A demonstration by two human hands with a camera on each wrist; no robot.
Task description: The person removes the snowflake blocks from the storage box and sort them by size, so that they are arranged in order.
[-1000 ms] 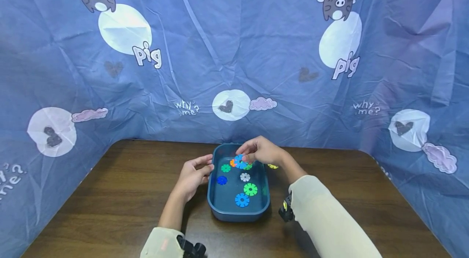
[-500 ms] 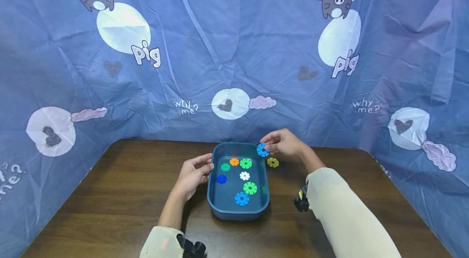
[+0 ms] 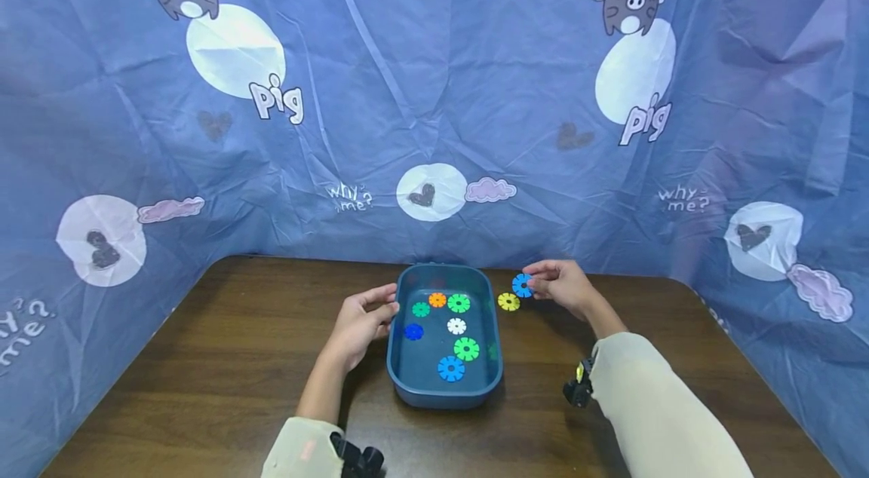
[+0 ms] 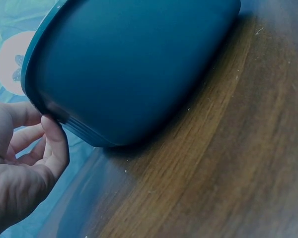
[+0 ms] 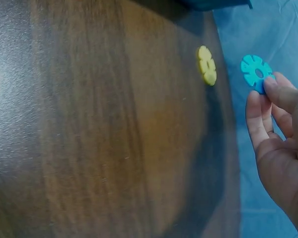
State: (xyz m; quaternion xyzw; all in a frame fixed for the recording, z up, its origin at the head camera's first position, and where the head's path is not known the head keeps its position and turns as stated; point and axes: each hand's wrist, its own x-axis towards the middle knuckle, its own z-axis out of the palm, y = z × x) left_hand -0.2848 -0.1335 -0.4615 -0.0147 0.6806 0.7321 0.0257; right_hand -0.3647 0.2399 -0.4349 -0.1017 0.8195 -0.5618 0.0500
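- the disc (image 3: 520,283) sits between my right hand's (image 3: 566,286) thumb and fingers, pinched by its edge.
- likely light, stiff, slightly slick; the notches should suit fingertips.
- my left hand (image 3: 357,323) touches the tray (image 3: 448,400); whether gripping, i can't tell.

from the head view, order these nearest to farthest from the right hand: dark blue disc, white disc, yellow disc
1. Yellow disc: on the table, just left of the right hand.
2. White disc: inside the tray, right of its middle line.
3. Dark blue disc: inside, by the left wall.
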